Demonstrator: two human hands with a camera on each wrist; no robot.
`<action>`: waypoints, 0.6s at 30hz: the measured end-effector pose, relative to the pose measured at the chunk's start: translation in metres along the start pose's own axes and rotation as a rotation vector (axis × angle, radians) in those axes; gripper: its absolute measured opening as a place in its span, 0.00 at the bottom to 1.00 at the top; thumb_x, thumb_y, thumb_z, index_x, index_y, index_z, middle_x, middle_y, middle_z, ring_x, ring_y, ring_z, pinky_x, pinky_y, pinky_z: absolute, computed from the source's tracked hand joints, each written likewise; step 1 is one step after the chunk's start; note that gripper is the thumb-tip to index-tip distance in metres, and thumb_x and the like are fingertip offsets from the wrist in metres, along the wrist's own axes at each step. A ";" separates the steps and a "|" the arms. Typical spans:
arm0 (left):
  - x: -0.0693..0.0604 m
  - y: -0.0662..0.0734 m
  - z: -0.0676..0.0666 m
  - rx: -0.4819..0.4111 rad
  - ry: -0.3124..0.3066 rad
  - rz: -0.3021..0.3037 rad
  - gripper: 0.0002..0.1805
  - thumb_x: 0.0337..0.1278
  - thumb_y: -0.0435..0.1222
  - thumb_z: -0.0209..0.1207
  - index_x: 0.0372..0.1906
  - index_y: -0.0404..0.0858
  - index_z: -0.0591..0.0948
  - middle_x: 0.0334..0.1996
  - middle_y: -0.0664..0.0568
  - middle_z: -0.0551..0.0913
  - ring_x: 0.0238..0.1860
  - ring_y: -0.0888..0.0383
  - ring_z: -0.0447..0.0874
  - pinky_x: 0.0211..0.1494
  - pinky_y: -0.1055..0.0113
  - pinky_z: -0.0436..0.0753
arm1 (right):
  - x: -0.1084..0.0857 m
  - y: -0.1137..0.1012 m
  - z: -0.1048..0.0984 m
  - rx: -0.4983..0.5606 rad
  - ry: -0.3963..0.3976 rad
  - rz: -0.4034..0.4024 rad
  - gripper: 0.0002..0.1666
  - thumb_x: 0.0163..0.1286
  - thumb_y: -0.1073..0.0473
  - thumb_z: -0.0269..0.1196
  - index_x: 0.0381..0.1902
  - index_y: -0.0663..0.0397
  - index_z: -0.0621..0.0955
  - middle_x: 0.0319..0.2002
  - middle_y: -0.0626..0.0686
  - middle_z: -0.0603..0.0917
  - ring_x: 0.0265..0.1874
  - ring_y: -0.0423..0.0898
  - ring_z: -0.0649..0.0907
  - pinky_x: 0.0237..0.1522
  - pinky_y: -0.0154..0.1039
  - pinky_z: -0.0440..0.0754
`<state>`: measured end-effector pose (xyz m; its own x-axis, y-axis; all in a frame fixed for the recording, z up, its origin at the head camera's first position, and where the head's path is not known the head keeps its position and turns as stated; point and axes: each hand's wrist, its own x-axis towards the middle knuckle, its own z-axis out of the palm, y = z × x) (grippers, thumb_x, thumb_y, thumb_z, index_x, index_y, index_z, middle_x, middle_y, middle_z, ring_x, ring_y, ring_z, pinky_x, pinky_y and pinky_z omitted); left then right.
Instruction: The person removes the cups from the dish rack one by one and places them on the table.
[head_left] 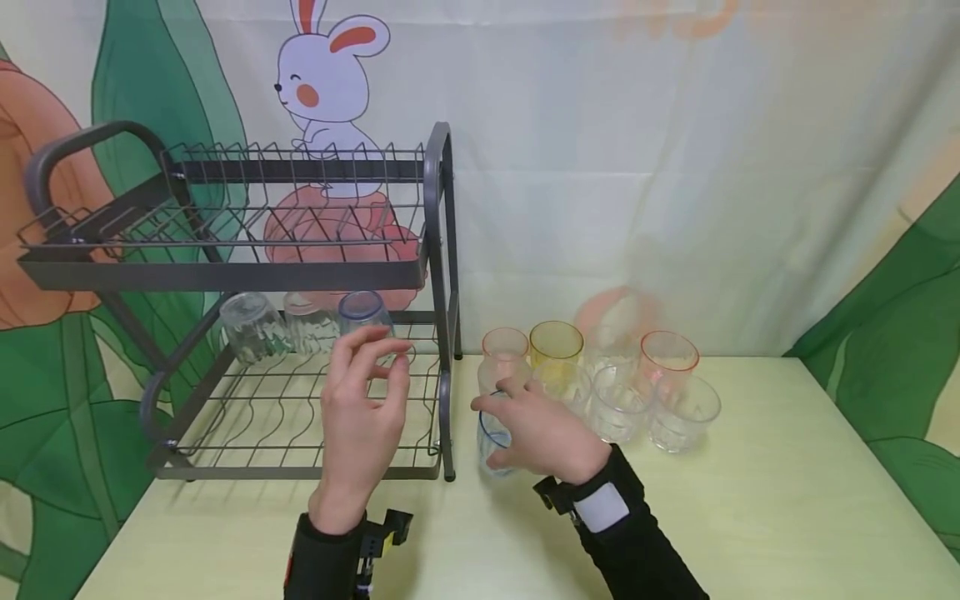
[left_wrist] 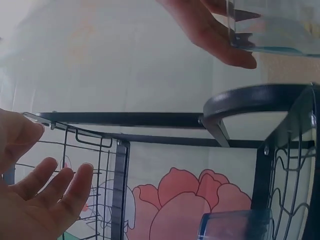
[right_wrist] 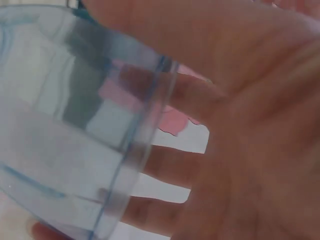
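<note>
My right hand (head_left: pixel 551 429) grips a light blue clear glass (head_left: pixel 491 437) near its rim, just right of the dish rack. In the right wrist view, several fingers show around and through the wall of this glass (right_wrist: pixel 75 110). My left hand (head_left: pixel 363 417) is raised in front of the rack, fingers bent and parted from the thumb, holding nothing. Behind its fingertips, a blue-tinted glass (head_left: pixel 363 310) stands upside down on the rack's lower tier. Two clear glasses, one at the left (head_left: pixel 255 329) and one in the middle (head_left: pixel 309 325), are lined up beside it.
The dark two-tier metal rack (head_left: pixel 225 275) occupies the table's left side; its wire upper tier bears nothing. Several glasses cluster right of it, including a yellow glass (head_left: pixel 557 342), an orange-rimmed glass (head_left: pixel 670 352) and a clear glass (head_left: pixel 684 417). A printed curtain (head_left: pixel 750 208) hangs behind.
</note>
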<state>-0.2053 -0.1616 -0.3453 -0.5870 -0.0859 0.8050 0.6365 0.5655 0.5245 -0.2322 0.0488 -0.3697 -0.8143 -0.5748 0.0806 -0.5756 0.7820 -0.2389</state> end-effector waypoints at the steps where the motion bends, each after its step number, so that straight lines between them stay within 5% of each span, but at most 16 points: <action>1: 0.000 -0.002 -0.001 0.004 -0.006 -0.001 0.07 0.62 0.25 0.60 0.43 0.33 0.84 0.53 0.41 0.75 0.32 0.54 0.80 0.27 0.78 0.75 | 0.001 0.000 0.002 0.000 -0.004 -0.002 0.39 0.51 0.50 0.77 0.61 0.46 0.78 0.61 0.57 0.71 0.50 0.60 0.76 0.44 0.47 0.81; 7: 0.000 -0.010 -0.005 0.022 -0.046 -0.029 0.08 0.64 0.27 0.59 0.45 0.34 0.84 0.55 0.40 0.74 0.33 0.54 0.79 0.28 0.70 0.79 | 0.006 -0.001 0.011 -0.014 -0.007 0.010 0.39 0.48 0.54 0.78 0.60 0.46 0.79 0.59 0.59 0.71 0.50 0.60 0.75 0.40 0.45 0.83; 18: 0.015 -0.038 -0.016 0.059 -0.145 -0.214 0.11 0.68 0.32 0.57 0.50 0.34 0.82 0.58 0.40 0.69 0.43 0.47 0.77 0.41 0.56 0.80 | 0.012 -0.001 0.022 -0.084 -0.010 0.029 0.36 0.46 0.54 0.79 0.56 0.44 0.81 0.57 0.59 0.72 0.43 0.60 0.76 0.32 0.45 0.83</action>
<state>-0.2305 -0.1978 -0.3490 -0.7733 -0.0927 0.6272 0.4623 0.5946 0.6578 -0.2396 0.0356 -0.3893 -0.8304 -0.5534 0.0652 -0.5561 0.8157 -0.1594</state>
